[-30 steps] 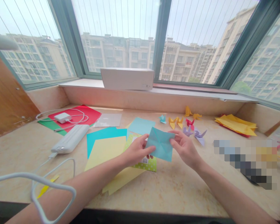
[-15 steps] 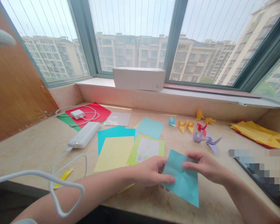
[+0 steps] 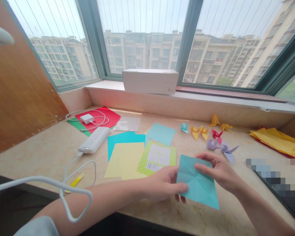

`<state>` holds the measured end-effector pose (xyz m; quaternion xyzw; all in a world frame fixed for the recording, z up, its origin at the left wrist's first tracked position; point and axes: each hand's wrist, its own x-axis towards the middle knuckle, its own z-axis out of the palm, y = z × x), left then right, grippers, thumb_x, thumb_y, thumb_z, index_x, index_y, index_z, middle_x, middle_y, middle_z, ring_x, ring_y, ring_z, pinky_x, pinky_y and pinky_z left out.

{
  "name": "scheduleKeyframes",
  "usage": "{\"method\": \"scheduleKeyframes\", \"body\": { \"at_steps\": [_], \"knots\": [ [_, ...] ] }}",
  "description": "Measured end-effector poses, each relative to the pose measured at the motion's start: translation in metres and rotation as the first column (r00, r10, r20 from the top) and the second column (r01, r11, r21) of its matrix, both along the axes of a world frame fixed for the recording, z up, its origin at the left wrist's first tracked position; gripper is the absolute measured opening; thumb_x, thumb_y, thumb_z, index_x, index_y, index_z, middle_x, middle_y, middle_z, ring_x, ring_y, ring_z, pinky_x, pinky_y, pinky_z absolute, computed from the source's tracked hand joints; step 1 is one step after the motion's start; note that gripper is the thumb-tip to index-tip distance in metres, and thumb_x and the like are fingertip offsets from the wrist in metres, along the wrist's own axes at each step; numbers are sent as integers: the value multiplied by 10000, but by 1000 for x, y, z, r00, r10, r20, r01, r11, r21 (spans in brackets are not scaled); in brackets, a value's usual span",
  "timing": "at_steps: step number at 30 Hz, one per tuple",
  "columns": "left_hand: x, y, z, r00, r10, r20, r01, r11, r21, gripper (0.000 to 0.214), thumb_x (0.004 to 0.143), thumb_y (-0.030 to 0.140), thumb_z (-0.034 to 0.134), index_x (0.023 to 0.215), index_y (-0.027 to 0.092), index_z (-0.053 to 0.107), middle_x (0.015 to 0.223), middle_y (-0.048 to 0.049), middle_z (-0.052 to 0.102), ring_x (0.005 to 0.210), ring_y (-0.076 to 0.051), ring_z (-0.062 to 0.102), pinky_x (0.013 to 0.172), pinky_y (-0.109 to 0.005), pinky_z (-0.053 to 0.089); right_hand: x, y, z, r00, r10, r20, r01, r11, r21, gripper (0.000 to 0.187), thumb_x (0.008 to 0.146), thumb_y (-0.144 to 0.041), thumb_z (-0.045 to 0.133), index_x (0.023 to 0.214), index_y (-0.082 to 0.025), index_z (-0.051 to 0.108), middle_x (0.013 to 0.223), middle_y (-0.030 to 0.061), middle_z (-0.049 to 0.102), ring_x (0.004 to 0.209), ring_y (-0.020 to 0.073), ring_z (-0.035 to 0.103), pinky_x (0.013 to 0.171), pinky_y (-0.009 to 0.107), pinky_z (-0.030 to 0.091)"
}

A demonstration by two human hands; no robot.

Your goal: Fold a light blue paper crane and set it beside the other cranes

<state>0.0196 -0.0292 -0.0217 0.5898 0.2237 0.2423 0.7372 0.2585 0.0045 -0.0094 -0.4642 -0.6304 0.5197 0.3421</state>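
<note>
A creased square of teal origami paper (image 3: 199,183) is held between both hands above the near edge of the counter. My left hand (image 3: 168,185) pinches its left edge, thumb on top and fingers underneath. At the upper right edge my right hand (image 3: 217,168) grips it, also with the thumb on top. Fold lines cross the sheet and meet near its middle. Just behind the left hand lies a green dotted packet (image 3: 142,167) with a white label. Several folded paper cranes stand beyond the right hand, among them a purple one (image 3: 228,150) and a red one (image 3: 216,135).
Yellow sheets (image 3: 123,160) and blue sheets (image 3: 161,133) lie mid-counter. A white power bank (image 3: 94,141) and its cable (image 3: 39,179) occupy the left, the cable looping over my left forearm. On the right are yellow papers (image 3: 277,139) and a dark-edged, pixelated device (image 3: 275,186).
The teal paper has turned slightly and its lower right corner has risen and moved right. Both hands still hold it. The whole view has shifted a little.
</note>
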Motion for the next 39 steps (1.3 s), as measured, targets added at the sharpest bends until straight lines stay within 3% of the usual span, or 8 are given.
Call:
{"method": "scheduleKeyframes", "body": {
  "at_steps": [7,16,20,23,26,28,34,39],
  "knots": [
    [8,6,-3,962,271,39,-273,955,115,468,849,466,666,1164,140,552,830,-66,657,661,-145,651,564,-228,482,-24,3,2,948,-131,-290,125,991,-39,750,760,-443,781,1373,-243,398,906,57,726,699,210,705,578,314,589],
    [-36,78,30,934,354,-44,-324,895,307,588,767,371,762,1234,121,507,739,-44,685,595,-134,638,558,-243,491,-46,38,13,947,-183,-263,221,968,121,622,731,-407,808,1259,-242,524,934,65,756,773,220,732,656,314,604],
    [-60,102,26,918,371,-144,-286,867,409,668,794,328,737,1356,135,432,756,-40,694,637,-151,659,610,-279,514,-62,58,9,937,-200,-285,255,952,167,630,710,-414,808,1249,-250,527,928,59,755,745,231,731,663,357,608],
    [-76,105,12,816,554,-167,-291,642,709,471,871,304,646,1297,162,503,908,-73,716,803,-171,679,728,-311,531,-64,60,-4,936,-218,-277,277,941,195,644,731,-418,785,1283,-260,494,944,62,747,774,240,732,687,377,610],
    [-92,104,1,746,622,-239,11,348,937,201,933,223,530,1088,165,643,1051,-105,704,1011,-223,644,890,-396,501,-54,56,-18,947,-224,-229,278,930,241,645,765,-416,757,1316,-281,450,1017,66,727,788,230,728,690,373,607],
    [-100,105,-3,741,599,-302,200,232,952,218,927,150,509,1082,170,661,1071,-101,701,1040,-226,634,912,-397,492,-44,55,-25,946,-258,-195,307,908,286,606,780,-430,739,1293,-282,452,1049,68,709,742,218,718,635,361,599],
    [-108,106,-7,787,518,-336,327,112,938,214,923,145,536,1043,204,704,1130,-93,707,1051,-219,641,929,-377,476,-31,53,-30,886,-442,137,285,755,591,220,868,-400,633,998,-224,658,839,36,662,587,160,562,564,317,489],
    [-107,101,-6,772,523,-360,376,81,923,206,934,160,535,1032,217,707,1166,-82,694,1067,-224,630,928,-384,452,-34,47,-23,845,-452,285,131,693,709,215,888,-330,609,1024,-213,728,816,31,607,623,160,527,649,337,471]
  ]
}}
